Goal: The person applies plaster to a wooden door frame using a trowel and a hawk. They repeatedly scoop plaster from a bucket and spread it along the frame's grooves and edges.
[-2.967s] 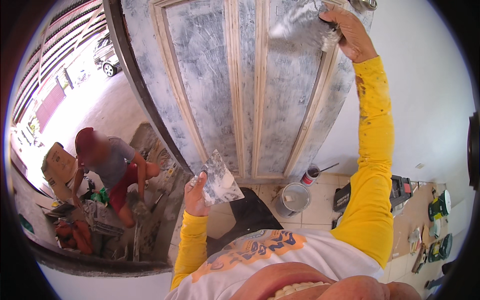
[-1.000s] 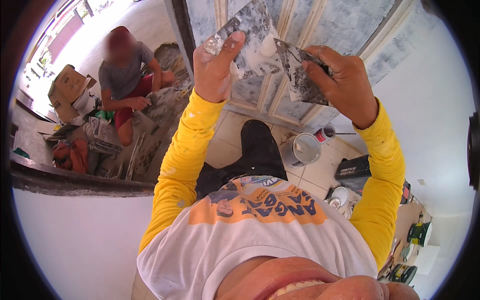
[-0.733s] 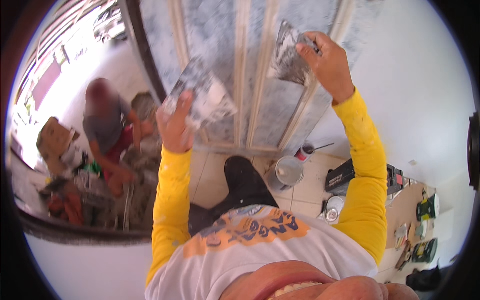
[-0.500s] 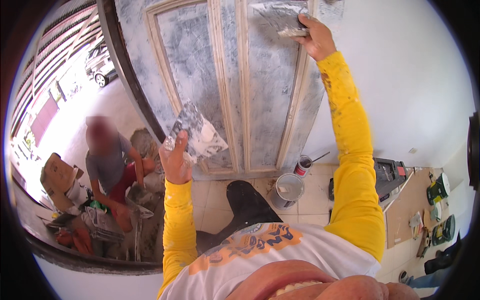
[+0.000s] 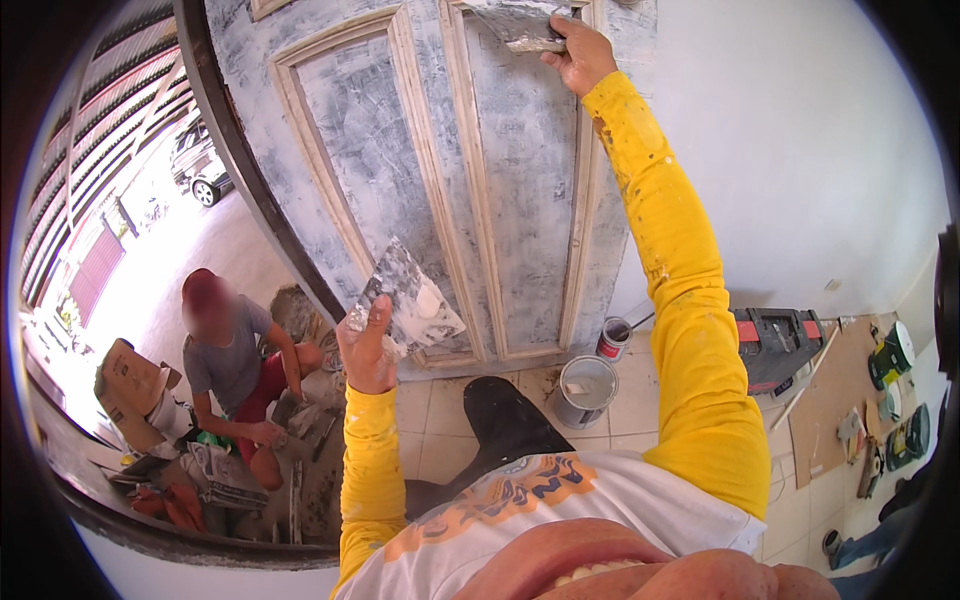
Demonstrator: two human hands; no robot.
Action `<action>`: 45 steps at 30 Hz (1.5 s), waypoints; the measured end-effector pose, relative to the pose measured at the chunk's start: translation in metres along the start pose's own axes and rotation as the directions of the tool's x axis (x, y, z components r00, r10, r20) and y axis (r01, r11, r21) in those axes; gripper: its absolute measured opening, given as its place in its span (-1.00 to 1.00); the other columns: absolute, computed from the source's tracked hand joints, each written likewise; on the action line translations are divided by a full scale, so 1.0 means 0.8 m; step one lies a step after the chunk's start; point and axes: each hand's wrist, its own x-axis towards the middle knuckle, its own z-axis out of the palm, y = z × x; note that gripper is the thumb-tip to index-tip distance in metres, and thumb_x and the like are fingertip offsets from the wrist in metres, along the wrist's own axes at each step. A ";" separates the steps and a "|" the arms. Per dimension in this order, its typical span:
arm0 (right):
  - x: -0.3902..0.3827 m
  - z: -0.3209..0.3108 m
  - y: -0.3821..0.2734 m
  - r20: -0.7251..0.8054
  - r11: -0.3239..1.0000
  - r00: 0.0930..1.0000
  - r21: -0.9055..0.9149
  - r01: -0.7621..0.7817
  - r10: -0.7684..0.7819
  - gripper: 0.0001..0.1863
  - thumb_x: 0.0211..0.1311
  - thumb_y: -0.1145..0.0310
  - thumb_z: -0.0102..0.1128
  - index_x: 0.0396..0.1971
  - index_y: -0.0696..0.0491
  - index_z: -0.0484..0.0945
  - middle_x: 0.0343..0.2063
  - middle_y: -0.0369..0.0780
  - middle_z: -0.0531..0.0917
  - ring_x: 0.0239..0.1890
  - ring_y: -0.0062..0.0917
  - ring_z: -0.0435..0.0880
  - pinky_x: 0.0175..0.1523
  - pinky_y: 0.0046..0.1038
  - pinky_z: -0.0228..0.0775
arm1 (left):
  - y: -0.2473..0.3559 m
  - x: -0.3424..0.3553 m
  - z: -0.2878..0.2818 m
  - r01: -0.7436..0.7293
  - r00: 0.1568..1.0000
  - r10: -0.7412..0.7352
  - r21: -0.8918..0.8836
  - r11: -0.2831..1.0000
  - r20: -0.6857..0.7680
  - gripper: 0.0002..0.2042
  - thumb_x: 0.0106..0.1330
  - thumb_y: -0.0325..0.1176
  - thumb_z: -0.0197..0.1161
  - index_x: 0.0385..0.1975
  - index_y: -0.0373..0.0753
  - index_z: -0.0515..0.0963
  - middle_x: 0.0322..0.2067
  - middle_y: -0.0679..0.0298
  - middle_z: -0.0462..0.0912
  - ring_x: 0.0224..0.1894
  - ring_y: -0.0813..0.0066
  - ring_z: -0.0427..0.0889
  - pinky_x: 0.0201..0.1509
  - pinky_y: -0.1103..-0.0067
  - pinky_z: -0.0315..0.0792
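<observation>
My right hand grips a wide metal putty knife against the upper part of a panelled door, whose face is smeared with white and grey filler. The far end of that blade runs out at the top of the view. Lower and to the left, my left hand is closed on a flat metal plate, thumb on top. White putty lies on the plate, and some is stuck to my fingers. The plate is held in front of the door's lower left panel.
On the tiled floor by the door stand an open can and a smaller can. A black toolbox and cardboard lie at right. Beyond the doorway at left, another person crouches among bags.
My right hand with the putty knife appears higher and further left in the view. My left hand and plate sit slightly lower and to the right. The whole view has shifted a little.
</observation>
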 end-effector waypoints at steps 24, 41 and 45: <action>0.037 -0.021 -0.002 0.101 0.999 0.995 -0.042 -0.020 0.024 -0.83 0.27 0.48 0.07 -0.27 0.29 0.45 -0.35 -0.08 0.56 -0.43 -0.32 0.61 -0.54 -0.44 0.53 | -0.032 -0.014 0.002 -0.051 0.999 0.050 0.120 0.991 0.005 -0.78 0.29 -0.37 0.24 -0.17 -0.40 0.57 -0.25 0.30 0.63 -0.18 0.57 0.58 0.00 0.62 0.42; 0.045 -0.074 -0.019 0.739 0.283 0.612 -0.545 0.789 -0.282 -0.78 0.24 0.39 0.16 -0.14 0.10 0.51 -0.43 -0.22 0.56 -0.45 -0.45 0.61 -0.49 -0.43 0.58 | -0.032 -0.037 0.010 0.091 0.992 -0.098 -0.090 0.992 -0.082 -0.77 0.30 -0.35 0.24 -0.19 -0.41 0.57 -0.22 0.31 0.63 -0.13 0.59 0.55 0.04 0.63 0.39; 0.024 -0.035 -0.018 0.124 0.986 0.990 -0.158 -0.044 0.064 -0.66 0.29 0.39 0.15 -0.07 0.33 0.41 -0.10 -0.04 0.55 -0.19 -0.27 0.65 -0.35 -0.43 0.71 | -0.030 -0.044 -0.002 -0.099 0.995 0.098 0.128 0.987 0.011 -0.73 0.33 -0.35 0.21 -0.11 -0.44 0.55 -0.15 0.25 0.62 -0.07 0.55 0.56 0.12 0.60 0.38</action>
